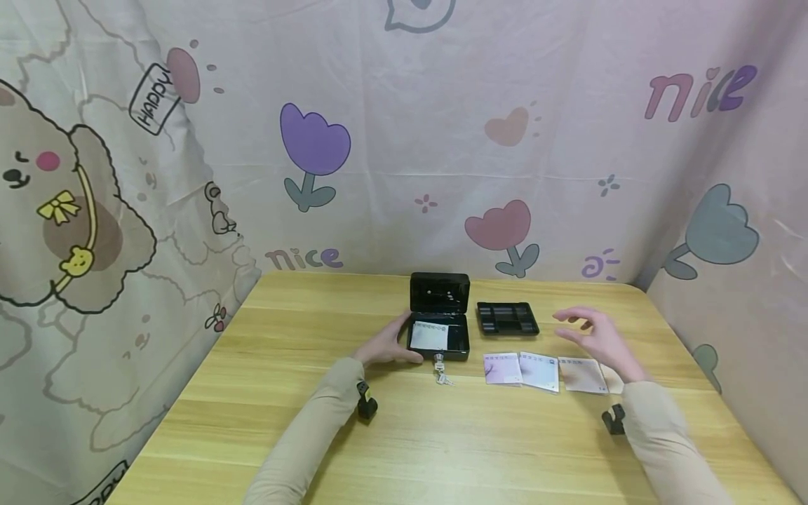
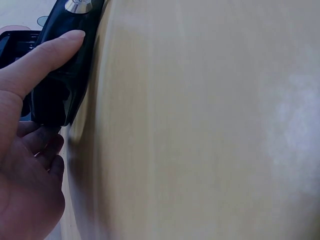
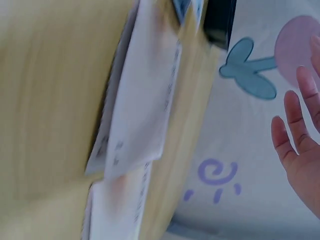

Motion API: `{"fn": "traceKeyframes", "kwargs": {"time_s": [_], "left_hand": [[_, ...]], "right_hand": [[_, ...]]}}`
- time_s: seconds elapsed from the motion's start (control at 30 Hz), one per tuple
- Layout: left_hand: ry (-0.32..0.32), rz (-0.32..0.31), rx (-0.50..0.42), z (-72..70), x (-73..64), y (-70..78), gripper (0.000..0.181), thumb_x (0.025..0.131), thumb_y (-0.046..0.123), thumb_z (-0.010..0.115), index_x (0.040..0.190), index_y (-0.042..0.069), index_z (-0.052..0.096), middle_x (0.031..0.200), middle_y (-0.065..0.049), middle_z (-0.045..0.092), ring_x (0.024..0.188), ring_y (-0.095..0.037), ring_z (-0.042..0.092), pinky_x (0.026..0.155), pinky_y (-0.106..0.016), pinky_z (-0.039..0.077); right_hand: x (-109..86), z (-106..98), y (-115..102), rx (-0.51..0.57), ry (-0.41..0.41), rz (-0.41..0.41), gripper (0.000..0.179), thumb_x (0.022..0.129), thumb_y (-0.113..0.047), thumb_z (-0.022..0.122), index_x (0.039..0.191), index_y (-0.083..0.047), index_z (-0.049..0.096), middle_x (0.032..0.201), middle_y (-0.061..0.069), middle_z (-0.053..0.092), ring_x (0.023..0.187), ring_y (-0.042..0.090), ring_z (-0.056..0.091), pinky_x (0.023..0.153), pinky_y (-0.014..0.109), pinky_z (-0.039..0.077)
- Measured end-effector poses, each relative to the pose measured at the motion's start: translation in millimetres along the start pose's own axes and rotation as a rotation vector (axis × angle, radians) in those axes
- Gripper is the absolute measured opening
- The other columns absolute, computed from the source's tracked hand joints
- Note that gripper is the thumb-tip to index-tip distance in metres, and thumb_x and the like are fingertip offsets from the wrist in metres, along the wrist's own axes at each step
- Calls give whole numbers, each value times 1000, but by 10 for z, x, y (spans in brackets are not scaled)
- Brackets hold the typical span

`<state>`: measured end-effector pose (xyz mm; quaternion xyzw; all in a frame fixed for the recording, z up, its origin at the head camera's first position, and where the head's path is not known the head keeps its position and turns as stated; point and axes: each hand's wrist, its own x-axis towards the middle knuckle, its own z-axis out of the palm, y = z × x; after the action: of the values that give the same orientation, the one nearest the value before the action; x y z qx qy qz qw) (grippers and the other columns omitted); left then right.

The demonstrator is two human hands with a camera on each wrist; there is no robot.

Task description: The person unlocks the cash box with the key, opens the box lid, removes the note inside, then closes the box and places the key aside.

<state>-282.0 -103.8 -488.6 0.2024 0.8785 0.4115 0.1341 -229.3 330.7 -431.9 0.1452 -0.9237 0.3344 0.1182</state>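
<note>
Gripping the box [image 1: 457, 355] by its side (probably stiff, light): left hand [image 1: 385, 344], while right hand [image 1: 597, 339] hovers, fingers loose.

Tulip-print cloth [image 1: 410, 147] behind wood-grain table [image 1: 492, 449]

High head view, forward and down; close-up wrist views, table [image 1: 467, 442] in all three.

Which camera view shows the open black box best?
The head view: it shows the black box almost whole, with raised lid and paper inside. The left wrist view shows only part, closely, behind the left hand. In the right wrist view, I cannot identify it.
</note>
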Motion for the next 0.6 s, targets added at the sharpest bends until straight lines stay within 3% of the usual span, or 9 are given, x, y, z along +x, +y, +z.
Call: {"fn": "traceKeyframes", "kwargs": {"time_s": [0.2,0.47,0.6], "left_hand": [[1,-1,5,0,-3,8,116,76,30,89,161,3,14,169,-18,16,156,-37,19,129,-51,19],[2,7,5,7,-13,15,117,76,27,89,161,2,13,169,-19,16,156,-38,20,129,-52,20],[2,-4,5,6,-11,14,116,76,27,89,161,3,14,169,-19,16,156,-38,19,129,-52,19]], "right_hand": [[82,132,-137,24,-1,-69,29,87,-8,77,114,-1,72,116,19,73,101,24,62,82,33,52],[187,295,-295,66,-41,-101,31,86,-11,78,115,-3,72,118,16,73,103,12,61,85,37,54],[242,370,-378,96,-55,-118,31,86,-10,78,116,-4,72,118,16,73,105,25,64,87,45,55]]}}
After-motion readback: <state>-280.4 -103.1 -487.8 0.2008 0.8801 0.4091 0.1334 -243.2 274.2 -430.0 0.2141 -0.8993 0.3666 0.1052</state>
